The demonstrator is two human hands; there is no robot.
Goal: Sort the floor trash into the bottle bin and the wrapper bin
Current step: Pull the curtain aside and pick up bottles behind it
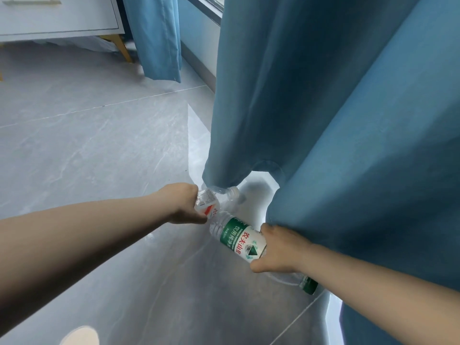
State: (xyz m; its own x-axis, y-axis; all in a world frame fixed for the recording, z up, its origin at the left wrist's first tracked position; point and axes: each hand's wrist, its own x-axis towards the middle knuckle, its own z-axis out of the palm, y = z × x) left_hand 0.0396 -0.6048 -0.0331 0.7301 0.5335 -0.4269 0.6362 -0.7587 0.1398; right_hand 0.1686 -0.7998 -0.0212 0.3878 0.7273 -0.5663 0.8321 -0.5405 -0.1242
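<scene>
Two clear ribbed plastic bottles — green-labelled bottle, red-labelled bottle — gripped.

Two bare forearms enter the view from below, one from the left edge and one from the right edge; no sleeve covers either of them up to the edge of the view, and no watch, bracelet or band is on the wrists; the left hand wears no glove and no ring that can be seen; the right hand is also ungloved, with plain knuckles; the fingernails are mostly hidden.
</scene>
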